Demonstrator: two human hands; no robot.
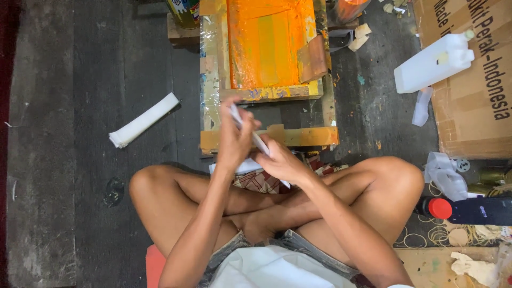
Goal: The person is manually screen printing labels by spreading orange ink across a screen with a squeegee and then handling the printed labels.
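Sitting cross-legged on the dark floor, I've got both hands up in front of my knees, working a thin white strip (pixel 255 137) between them. My left hand (pixel 233 137) is curled closed round the upper end of it, thumb and fingers pinching, so the tip pokes out above my knuckles. My right hand (pixel 281 162) is closed on the lower part, fingers folded over it, the strip running slantwise from one grip to the other. Right past my hands sits the wooden printing frame (pixel 266 137), its screen (pixel 266 45) thick with orange ink, yellow tape along the near edge. Under my wrists there's a checked cloth (pixel 261 182) across my lap with white paper on it. Off to my left, a stack of white strips (pixel 143 120) lies alone on the floor. On my right, a white plastic jug (pixel 433 64) rests on a cardboard box (pixel 474 96), and near my right knee lies a dark bottle with a red cap (pixel 469 210).
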